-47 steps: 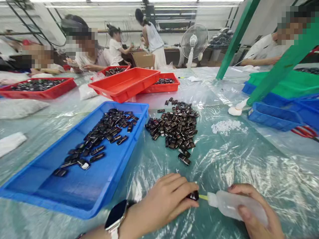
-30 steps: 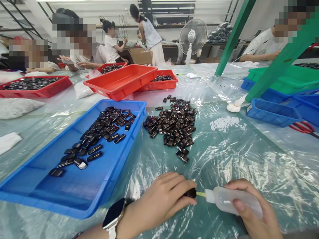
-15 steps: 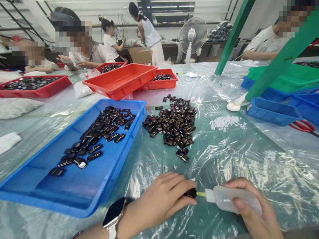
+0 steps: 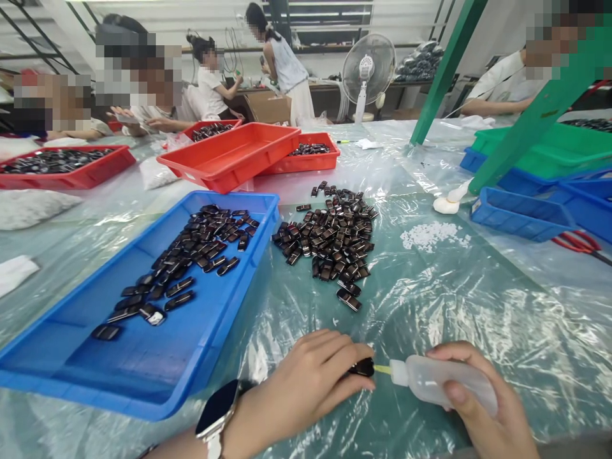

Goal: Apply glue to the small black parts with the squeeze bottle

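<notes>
Left hand (image 4: 306, 382) is pinched shut on 1 small glossy black part (image 4: 362, 367) near the front edge of the desk (image 4: 478, 299); right hand (image 4: 482, 408) is wrapped around a translucent squeeze bottle (image 4: 442, 384), its yellow nozzle tip (image 4: 382, 370) touching or just beside the part's end, can't tell which. Part looks light, rigid, slick-surfaced, so it probably wants a fingertip pinch on its long sides, leaving the end bare for the nozzle. Bottle looks like soft plastic, likely deforms under pressure: grip mid-body, squeeze gently or it'll probably over-dispense. Loose pile of the same parts (image 4: 329, 236) sits mid-desk on the clear plastic sheet; more lie in the blue tray (image 4: 143, 370) toward the left edge. Smartwatch (image 4: 217, 408) on the left wrist.
</notes>
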Action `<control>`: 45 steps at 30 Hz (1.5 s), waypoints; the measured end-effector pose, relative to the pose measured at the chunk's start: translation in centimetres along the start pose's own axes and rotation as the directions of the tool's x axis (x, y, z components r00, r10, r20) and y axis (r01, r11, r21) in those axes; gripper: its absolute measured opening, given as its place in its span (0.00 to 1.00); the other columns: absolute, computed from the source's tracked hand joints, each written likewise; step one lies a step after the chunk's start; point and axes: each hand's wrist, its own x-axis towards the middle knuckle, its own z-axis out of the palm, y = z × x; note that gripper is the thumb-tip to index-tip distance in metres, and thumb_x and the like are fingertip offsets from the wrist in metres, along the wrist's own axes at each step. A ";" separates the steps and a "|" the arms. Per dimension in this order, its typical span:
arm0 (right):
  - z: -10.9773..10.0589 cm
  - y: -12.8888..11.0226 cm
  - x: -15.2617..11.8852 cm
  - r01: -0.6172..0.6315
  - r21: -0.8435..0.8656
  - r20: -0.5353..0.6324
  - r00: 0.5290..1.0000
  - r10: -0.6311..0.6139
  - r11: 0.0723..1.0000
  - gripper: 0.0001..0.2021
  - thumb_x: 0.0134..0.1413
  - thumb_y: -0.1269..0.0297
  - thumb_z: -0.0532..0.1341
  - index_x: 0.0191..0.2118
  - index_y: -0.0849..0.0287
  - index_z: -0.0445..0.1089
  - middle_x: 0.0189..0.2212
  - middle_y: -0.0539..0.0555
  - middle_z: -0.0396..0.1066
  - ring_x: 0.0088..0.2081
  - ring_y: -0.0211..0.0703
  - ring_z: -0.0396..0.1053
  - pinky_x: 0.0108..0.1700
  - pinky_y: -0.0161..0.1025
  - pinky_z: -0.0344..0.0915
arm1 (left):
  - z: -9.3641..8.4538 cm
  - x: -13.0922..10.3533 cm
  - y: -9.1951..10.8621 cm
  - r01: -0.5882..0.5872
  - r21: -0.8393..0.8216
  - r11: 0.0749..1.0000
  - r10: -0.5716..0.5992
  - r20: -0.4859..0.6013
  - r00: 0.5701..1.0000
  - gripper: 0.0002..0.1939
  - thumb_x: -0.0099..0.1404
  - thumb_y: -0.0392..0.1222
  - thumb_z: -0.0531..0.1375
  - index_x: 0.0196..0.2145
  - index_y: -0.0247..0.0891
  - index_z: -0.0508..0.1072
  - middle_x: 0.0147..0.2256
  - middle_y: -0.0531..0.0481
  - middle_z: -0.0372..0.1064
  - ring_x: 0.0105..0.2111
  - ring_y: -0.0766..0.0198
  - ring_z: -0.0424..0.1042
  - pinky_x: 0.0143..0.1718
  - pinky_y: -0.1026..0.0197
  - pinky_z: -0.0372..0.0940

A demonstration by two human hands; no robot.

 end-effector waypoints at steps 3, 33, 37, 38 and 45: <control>0.0 0.0 0.0 0.007 0.008 0.009 1.000 -0.007 1.000 0.25 0.40 0.32 0.68 0.30 0.50 0.74 0.27 0.49 0.68 0.24 0.38 0.65 0.25 0.31 0.62 | -0.1 0.1 0.0 0.020 -0.016 1.000 -0.020 0.009 1.000 0.15 0.79 0.50 0.50 0.50 0.38 0.67 0.37 0.48 0.76 0.33 0.59 0.75 0.33 0.58 0.69; 0.4 0.6 -0.5 0.080 -0.057 -0.058 0.995 -0.083 0.995 0.22 0.48 0.35 0.66 0.33 0.49 0.72 0.32 0.51 0.70 0.24 0.40 0.65 0.24 0.33 0.61 | 0.3 -0.3 -0.3 0.220 -0.209 0.953 -0.235 -0.050 0.971 0.13 0.77 0.38 0.55 0.56 0.44 0.71 0.48 0.45 0.68 0.48 0.56 0.70 0.48 0.54 0.70; 0.4 0.5 -0.4 0.086 -0.061 -0.051 0.995 -0.089 0.994 0.22 0.48 0.34 0.65 0.33 0.49 0.72 0.31 0.50 0.71 0.23 0.38 0.63 0.23 0.33 0.60 | 0.3 -0.2 -0.3 0.209 -0.200 0.957 -0.224 -0.054 0.973 0.14 0.77 0.37 0.55 0.56 0.43 0.71 0.48 0.45 0.67 0.47 0.56 0.69 0.47 0.54 0.70; 0.4 0.5 -0.4 0.086 -0.060 -0.049 0.995 -0.089 0.994 0.22 0.48 0.34 0.65 0.33 0.48 0.72 0.31 0.49 0.71 0.23 0.38 0.64 0.23 0.33 0.60 | 0.3 -0.2 -0.3 0.208 -0.199 0.958 -0.223 -0.055 0.973 0.14 0.77 0.37 0.54 0.57 0.43 0.70 0.48 0.45 0.67 0.47 0.56 0.69 0.47 0.55 0.70; 0.1 0.6 -0.2 0.067 -0.071 -0.046 0.996 -0.071 0.995 0.23 0.46 0.33 0.66 0.32 0.48 0.72 0.31 0.50 0.71 0.25 0.41 0.67 0.24 0.33 0.62 | 0.3 -0.2 -0.1 0.195 -0.182 0.964 -0.208 -0.055 0.977 0.14 0.77 0.36 0.54 0.56 0.44 0.70 0.48 0.45 0.68 0.47 0.56 0.69 0.46 0.54 0.69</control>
